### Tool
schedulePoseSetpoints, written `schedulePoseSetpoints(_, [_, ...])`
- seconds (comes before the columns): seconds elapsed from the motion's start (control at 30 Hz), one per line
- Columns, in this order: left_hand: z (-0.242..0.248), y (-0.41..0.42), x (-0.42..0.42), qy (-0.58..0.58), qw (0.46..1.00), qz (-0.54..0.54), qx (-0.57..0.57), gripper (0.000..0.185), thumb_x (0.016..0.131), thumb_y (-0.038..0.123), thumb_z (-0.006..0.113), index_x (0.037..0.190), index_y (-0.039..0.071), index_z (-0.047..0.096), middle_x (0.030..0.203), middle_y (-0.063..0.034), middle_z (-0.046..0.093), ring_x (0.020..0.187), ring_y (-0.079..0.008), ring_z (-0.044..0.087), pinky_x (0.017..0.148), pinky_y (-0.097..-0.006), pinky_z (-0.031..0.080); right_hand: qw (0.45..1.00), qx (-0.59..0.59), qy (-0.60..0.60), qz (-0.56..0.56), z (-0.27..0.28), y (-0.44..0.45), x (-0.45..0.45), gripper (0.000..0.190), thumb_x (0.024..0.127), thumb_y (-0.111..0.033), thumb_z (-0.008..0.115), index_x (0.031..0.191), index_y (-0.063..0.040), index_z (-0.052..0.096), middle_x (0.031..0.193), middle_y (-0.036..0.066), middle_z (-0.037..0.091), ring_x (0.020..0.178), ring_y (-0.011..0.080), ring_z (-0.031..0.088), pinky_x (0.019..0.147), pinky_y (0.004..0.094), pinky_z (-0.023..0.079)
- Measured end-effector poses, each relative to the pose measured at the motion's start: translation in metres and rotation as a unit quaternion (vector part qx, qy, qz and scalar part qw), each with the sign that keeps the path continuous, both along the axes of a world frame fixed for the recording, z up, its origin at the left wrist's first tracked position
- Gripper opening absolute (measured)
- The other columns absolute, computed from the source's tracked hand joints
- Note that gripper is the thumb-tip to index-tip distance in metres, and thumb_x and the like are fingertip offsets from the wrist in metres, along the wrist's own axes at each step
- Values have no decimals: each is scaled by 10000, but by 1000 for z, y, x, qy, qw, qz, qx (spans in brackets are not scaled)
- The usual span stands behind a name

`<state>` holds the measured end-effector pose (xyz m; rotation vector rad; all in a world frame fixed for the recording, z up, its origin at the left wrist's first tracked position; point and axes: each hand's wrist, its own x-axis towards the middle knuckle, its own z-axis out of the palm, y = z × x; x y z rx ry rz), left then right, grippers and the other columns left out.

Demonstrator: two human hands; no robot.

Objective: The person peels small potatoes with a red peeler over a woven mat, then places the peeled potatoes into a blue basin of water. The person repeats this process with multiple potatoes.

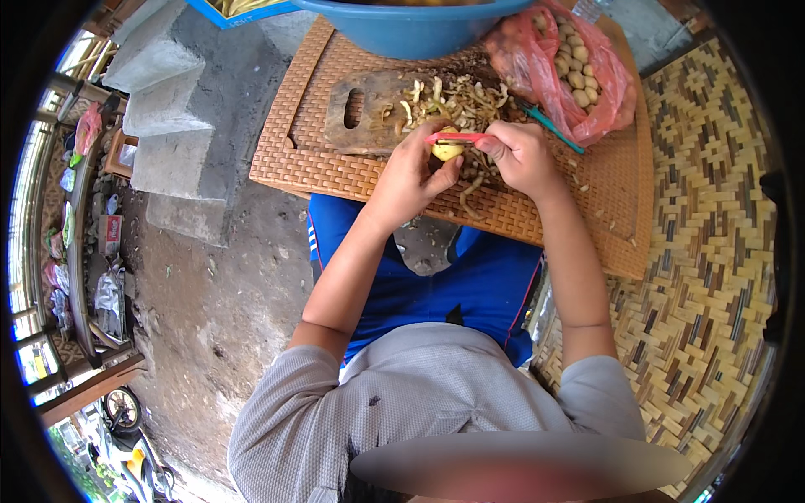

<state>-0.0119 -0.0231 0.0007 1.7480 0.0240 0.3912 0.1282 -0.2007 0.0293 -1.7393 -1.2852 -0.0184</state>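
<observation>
My left hand [415,173] holds a small peeled potato [447,151] over the near edge of the wicker table [352,171]. A red peeler [462,136] lies across the potato, its handle gripped in my right hand [523,154]. Just beyond both hands, a heap of peelings [465,97] covers part of a worn wooden chopping board [371,135] with a cut-out handle. To the right of the board lies a knife with a teal handle [553,127], its blade partly hidden by scraps.
A large blue plastic basin [415,31] stands at the table's far side. Beside it, a red plastic bag [604,75] holds small potatoes [575,78]. A blue-edged box [236,19] is at the upper left, near concrete steps [170,119]. A woven bamboo surface [710,207] lies right.
</observation>
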Motion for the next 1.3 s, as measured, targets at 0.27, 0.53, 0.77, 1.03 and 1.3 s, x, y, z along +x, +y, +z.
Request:
schedulePoseSetpoints(0.27, [6,1,0,-57,995,5,83,381,957,144,811,1255,-8,628,1012,-164,657,889,-313,656,806,-395,547,999,19,-34,-38,1,-1,2,373,1034,-257,761,807,4,619,653,177,581,560,369,579,535,436,436])
schedulePoseSetpoints(0.53, [7,2,2,-38,992,-5,124,413,937,133,818,1268,-21,626,1040,-191,641,883,-338,648,797,-420,538,997,24,-39,-62,-4,1,5,365,1037,-241,758,795,-8,615,632,170,560,547,352,576,528,441,423])
schedulePoseSetpoints(0.77, [6,0,0,-31,987,-3,155,484,949,137,853,1339,-43,629,1077,-115,682,943,-186,648,846,-341,552,993,53,-30,-105,-4,0,5,431,1055,-287,743,771,-7,580,607,148,517,520,291,508,523,421,398])
schedulePoseSetpoints(1.03, [2,2,3,-47,991,86,95,511,922,175,858,1336,-31,640,1006,-140,644,778,-231,634,685,-361,526,1000,10,9,-10,0,-6,2,446,1058,-335,737,795,3,613,627,139,544,528,282,504,528,405,399])
schedulePoseSetpoints(1.3, [4,4,3,-92,973,106,184,603,854,114,849,1400,-22,633,1047,-161,685,805,-283,686,687,-367,564,1000,1,4,28,-2,-4,0,424,1062,-332,734,825,11,657,633,110,527,533,229,506,530,380,387])
